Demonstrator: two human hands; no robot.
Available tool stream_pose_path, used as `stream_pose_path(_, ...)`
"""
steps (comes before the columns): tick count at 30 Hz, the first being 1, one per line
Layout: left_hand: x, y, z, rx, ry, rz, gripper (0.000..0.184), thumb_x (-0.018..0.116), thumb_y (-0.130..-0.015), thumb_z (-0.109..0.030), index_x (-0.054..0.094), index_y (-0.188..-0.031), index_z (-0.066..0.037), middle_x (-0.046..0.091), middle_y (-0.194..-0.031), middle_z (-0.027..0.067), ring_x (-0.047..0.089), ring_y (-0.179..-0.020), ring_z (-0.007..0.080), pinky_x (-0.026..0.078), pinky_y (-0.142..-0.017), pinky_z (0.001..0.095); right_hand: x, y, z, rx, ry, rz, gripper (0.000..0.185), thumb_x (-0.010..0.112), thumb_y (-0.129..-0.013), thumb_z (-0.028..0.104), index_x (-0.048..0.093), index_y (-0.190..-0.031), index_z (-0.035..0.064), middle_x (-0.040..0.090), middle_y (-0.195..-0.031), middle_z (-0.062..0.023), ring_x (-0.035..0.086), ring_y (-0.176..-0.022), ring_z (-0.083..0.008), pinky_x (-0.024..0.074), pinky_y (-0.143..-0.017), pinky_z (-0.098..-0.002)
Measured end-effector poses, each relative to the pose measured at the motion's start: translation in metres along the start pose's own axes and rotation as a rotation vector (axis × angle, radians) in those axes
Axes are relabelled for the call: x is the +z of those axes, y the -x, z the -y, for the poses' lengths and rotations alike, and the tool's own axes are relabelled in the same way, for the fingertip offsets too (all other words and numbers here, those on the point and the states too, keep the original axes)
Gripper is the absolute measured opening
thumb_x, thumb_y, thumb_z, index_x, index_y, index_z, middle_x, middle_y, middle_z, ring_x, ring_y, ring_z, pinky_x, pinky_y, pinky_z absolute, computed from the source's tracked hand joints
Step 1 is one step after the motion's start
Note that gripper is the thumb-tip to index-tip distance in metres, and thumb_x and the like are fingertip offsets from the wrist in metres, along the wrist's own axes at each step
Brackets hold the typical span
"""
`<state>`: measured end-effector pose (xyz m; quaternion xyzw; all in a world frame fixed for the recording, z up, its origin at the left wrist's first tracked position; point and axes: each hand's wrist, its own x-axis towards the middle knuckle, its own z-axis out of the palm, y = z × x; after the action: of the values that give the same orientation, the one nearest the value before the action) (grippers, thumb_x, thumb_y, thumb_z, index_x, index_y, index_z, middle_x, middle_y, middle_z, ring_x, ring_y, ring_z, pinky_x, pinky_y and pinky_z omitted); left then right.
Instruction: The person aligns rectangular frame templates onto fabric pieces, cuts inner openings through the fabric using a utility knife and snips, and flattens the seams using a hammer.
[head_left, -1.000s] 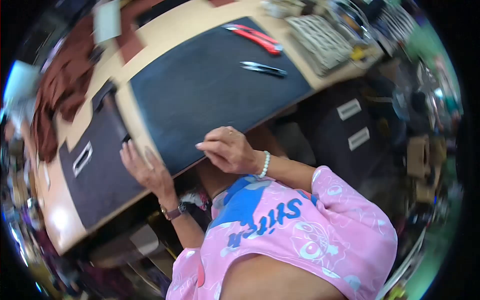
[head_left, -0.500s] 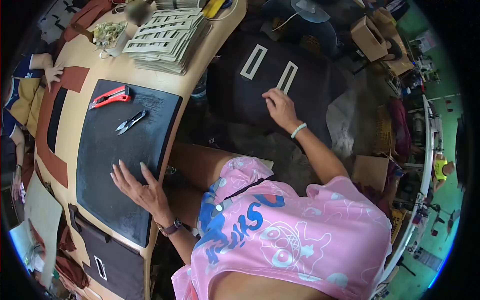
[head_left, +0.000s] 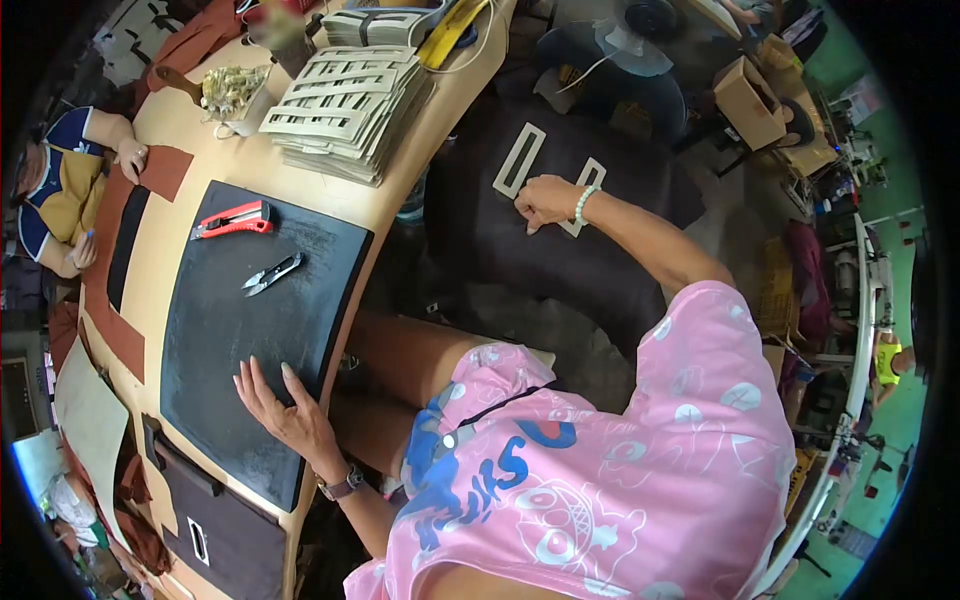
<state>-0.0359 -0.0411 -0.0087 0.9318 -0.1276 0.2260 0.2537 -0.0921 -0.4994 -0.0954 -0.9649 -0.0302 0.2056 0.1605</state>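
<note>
My left hand (head_left: 295,415) rests with its fingers spread on a black cutting mat (head_left: 215,330). A red utility knife (head_left: 235,220) and small thread snips (head_left: 272,274) lie farther up the mat. My right hand (head_left: 548,203) is over a dark sheet of material (head_left: 465,190) beside the table. Its fingers are curled together by the lower end of a pale rectangular frame piece (head_left: 510,157). Whatever the fingertips may hold is hidden. A second pale frame piece (head_left: 596,166) lies to the right, partly covered by my right hand and wrist.
Stacked pale slotted pieces (head_left: 345,100) and a small container of scraps (head_left: 235,95) stand on the table (head_left: 190,140). Across it, a person (head_left: 75,185) has both hands by a reddish-brown piece (head_left: 125,345). A cardboard box (head_left: 750,105) and a fan (head_left: 650,18) are beyond.
My right hand has moved left from the right frame piece to the left one's lower end. My left hand stays on the mat. The other person has leaned in. The view has shifted slightly.
</note>
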Motion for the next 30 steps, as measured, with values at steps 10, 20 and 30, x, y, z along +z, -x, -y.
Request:
stream_pose_path(10, 0.004, 0.000, -0.002, 0.088, -0.020, -0.011, 0.034, 0.058, -0.089, -0.014, 0.057, -0.121, -0.004, 0.052, -0.128, 0.0153, 0.041, -0.126, 0.0332, 0.032, -0.103, 0.0446, -0.034, 0.045, 0.008, 0.088, -0.211, -0.464, 0.012, 0.057, -0.064, 0.015, 0.052, -0.060, 0.0050, 0.054, -0.057, -0.0132, 0.054, -0.055, -0.0332, 0.0410, -0.054, -0.0417)
stream_pose_path(20, -0.001, -0.002, -0.040, -0.174, 0.645, 0.093, 0.050, 0.062, -0.087, -0.022, 0.048, -0.130, -0.001, 0.048, -0.133, 0.0149, 0.041, -0.126, 0.0284, 0.031, -0.104, 0.0399, -0.111, 0.071, 0.162, -0.304, -0.381, -0.900, 0.032, 0.064, -0.084, 0.023, 0.047, -0.065, 0.0043, 0.046, -0.056, -0.0100, 0.047, -0.048, -0.0202, 0.0396, -0.047, -0.0333)
stream_pose_path(30, -0.031, 0.027, -0.037, -0.613, 1.385, 0.013, 0.020, 0.047, -0.097, -0.017, 0.058, -0.103, -0.001, 0.064, -0.092, 0.0027, 0.058, -0.076, 0.0075, 0.048, -0.067, 0.0232, -0.044, 0.006, 0.328, -0.759, -0.786, -0.497, 0.025, 0.063, -0.085, 0.025, 0.048, -0.084, 0.0046, 0.054, -0.061, -0.0118, 0.057, -0.053, -0.0328, 0.0435, -0.048, -0.0392)
